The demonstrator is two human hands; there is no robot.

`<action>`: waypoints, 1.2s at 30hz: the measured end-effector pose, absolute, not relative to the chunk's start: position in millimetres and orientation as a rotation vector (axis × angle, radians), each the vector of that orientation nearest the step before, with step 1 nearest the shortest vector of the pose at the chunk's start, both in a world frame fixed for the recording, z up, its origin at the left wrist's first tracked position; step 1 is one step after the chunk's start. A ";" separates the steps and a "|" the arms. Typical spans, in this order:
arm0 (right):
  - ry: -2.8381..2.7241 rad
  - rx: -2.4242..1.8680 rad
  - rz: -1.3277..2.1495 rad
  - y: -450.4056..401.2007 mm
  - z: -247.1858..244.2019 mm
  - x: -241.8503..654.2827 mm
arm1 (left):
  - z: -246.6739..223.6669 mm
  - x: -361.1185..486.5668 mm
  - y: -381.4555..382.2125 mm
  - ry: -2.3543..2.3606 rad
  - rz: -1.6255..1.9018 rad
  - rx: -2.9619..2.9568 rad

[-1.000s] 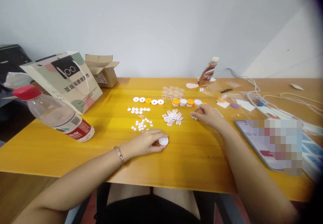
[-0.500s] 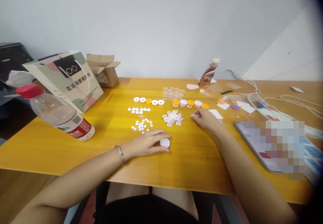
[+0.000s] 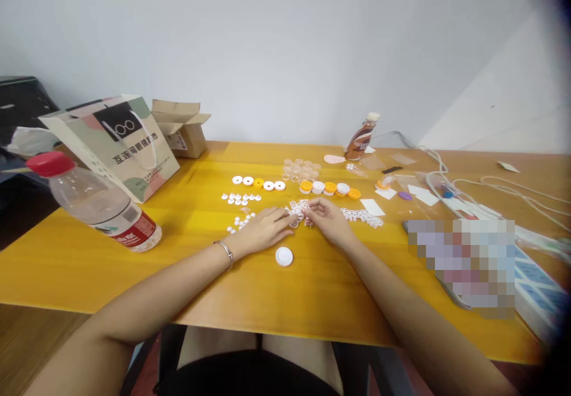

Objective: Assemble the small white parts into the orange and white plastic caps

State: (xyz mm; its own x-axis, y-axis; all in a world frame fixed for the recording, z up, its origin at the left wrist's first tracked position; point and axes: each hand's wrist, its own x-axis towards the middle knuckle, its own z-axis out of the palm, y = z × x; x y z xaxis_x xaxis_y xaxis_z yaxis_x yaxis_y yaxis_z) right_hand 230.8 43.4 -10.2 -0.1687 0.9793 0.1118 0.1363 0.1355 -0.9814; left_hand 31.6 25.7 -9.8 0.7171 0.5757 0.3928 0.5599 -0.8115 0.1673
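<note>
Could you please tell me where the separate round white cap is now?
In the head view, the cap lies on the table below picture centre, on the near side of the left hand, untouched.

The left forearm (image 3: 172,286) and right forearm (image 3: 397,292) reach forward and inward. The left hand (image 3: 265,229) is palm down, fingers (image 3: 277,219) pointing rightward; the right hand (image 3: 329,220), fingers bent, is just beside them.

On the wooden tabletop (image 3: 330,292) we see a paper bag (image 3: 104,146) and an open carton (image 3: 194,140) toward the back left corner, a red-capped bottle (image 3: 102,206) by the left edge, a brown bottle (image 3: 359,140) near the back edge, and, toward the front edge, a round white piece (image 3: 284,257).
</note>
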 end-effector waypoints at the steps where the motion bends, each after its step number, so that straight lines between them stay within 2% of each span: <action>1: -1.463 -1.103 1.221 41.5 -12.2 226.6 | -11.1 32.4 26.0 0.957 0.640 2.939; 6: -1.366 -0.993 1.372 36.6 -15.7 217.4 | -13.2 31.5 24.2 1.003 0.491 3.175; 12: -1.298 -1.030 1.356 37.0 -14.1 218.7 | -11.9 32.5 21.1 0.991 0.453 3.182; 30: -1.335 -1.063 1.438 35.0 -10.7 218.9 | -14.6 28.3 17.9 1.116 0.799 2.808; 36: -1.305 -1.079 1.484 31.8 -8.2 218.4 | -17.4 26.6 16.1 1.174 0.984 2.382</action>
